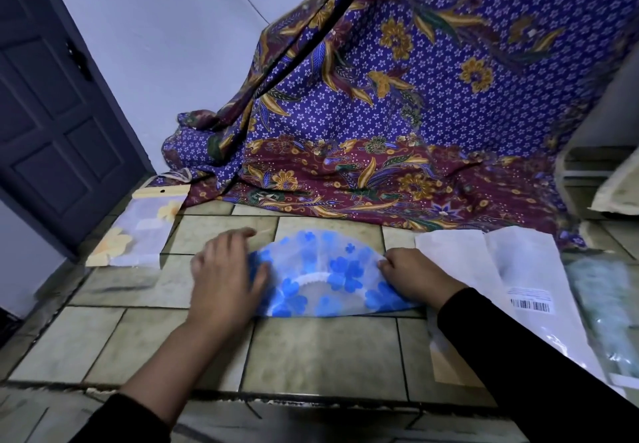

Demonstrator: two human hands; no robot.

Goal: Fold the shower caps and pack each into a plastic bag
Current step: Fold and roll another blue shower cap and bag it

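- Your shower cap (332, 270) is translucent white with blue flowers. It is folded flat into a half-moon, with the straight edge towards you and the frilled white elastic showing as an arc.
- Well to the left of that cap, a packed plastic bag (135, 235) lies flat, with yellow flowers showing through it.
- Just to its right lies a clear plastic bag with a barcode label (518, 270), also flat.
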